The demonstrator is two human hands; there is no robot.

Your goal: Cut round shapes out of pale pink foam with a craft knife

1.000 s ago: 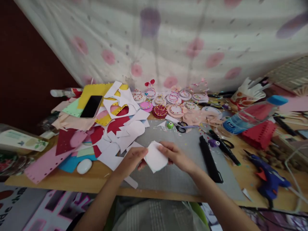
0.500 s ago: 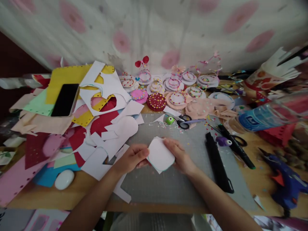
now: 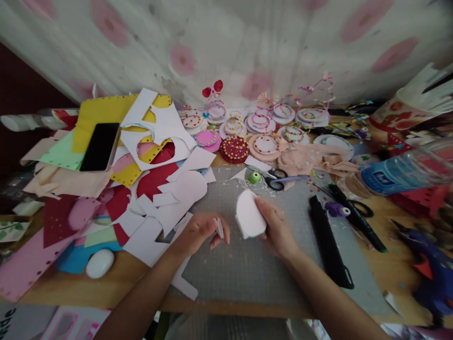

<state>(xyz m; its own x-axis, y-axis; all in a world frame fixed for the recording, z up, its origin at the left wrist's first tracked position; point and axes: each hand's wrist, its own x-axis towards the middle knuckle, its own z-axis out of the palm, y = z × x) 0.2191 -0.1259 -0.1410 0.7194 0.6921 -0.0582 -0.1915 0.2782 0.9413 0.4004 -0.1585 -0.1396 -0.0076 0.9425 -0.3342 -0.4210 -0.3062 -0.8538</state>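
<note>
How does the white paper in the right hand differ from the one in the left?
The right paper, in the right hand, shows a broad face; the left paper, in the left hand, only a narrow sliver. A teal line edges part of the right paper; none shows on the left paper. Both are white.

Head-worn camera — positioned above the near edge of the table (image 3: 78,289), facing forward and down. Left hand (image 3: 200,230) and right hand (image 3: 278,225) appear at close range, near mid-frame — spotted cloth (image 3: 219,52) spans the upper border.
</note>
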